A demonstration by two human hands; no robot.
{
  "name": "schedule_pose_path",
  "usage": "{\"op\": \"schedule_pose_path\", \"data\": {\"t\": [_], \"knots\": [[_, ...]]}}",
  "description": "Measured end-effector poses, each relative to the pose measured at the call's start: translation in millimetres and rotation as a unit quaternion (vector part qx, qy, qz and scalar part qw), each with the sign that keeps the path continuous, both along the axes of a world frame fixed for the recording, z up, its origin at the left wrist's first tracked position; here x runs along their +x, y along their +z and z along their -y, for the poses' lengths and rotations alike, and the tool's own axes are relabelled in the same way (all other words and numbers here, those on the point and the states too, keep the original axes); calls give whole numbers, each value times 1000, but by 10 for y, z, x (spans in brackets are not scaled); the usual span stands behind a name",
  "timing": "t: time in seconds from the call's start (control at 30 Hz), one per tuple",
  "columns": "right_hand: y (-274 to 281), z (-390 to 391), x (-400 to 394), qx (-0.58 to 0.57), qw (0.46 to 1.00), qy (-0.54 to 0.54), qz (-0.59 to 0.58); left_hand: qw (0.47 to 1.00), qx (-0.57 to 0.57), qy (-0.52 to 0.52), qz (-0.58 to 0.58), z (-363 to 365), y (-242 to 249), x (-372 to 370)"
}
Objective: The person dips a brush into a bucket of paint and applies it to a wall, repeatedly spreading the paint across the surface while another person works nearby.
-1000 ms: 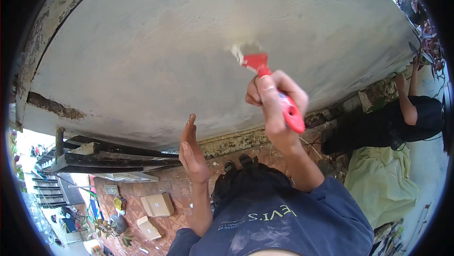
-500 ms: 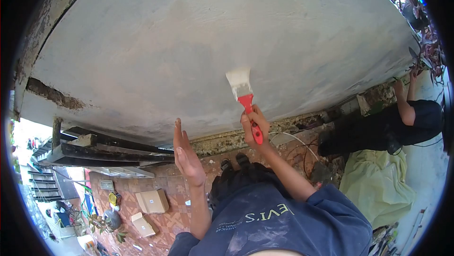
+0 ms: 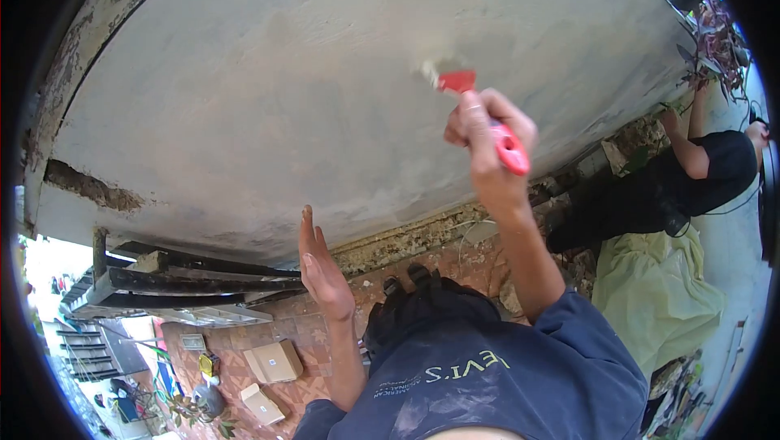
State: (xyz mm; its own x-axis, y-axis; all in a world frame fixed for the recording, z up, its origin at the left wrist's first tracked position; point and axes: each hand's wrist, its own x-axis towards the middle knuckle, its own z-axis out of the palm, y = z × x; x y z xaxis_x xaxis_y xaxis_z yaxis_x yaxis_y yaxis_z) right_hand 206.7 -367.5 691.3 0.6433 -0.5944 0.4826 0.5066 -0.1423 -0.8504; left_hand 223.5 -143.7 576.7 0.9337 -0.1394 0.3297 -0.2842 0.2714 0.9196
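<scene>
My right hand is wrapped round the red handle of a paintbrush, raised in front of a large grey wall. Pale bristles, smeared by motion, overlap the wall's surface, and a darker patch shows beside them. The handle's end with its hole sticks out below my fist. To the left, my left hand is held up empty, fingers stretched out and palm turned sideways, near the wall's lower edge.
A person in black stands at the right, arms raised toward plants. Below hangs a pale yellow-green cloth. Dark metal beams jut out at left. Cardboard boxes lie on the tiled floor.
My right hand has moved up and to the right with the paintbrush, whose bristles now tilt to the left. My left hand has stayed almost in place.
</scene>
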Motion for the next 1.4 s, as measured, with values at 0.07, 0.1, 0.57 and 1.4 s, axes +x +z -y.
{"op": "schedule_pose_path", "data": {"t": [0.07,0.1,0.57,1.4], "knots": [[158,35,-12,-20,999,-5,42,1000,-3,-6,3,3,11,12],[176,94,18,-96,987,-27,126,1000,-3,-6,0,-2,20,10],[-2179,37,-174,-11,992,-64,-106,999,31,-5,-30,-358,-90,52],[-403,502,47,-182,969,-99,133,998,17,-56,2,-78,-206,75]]}}
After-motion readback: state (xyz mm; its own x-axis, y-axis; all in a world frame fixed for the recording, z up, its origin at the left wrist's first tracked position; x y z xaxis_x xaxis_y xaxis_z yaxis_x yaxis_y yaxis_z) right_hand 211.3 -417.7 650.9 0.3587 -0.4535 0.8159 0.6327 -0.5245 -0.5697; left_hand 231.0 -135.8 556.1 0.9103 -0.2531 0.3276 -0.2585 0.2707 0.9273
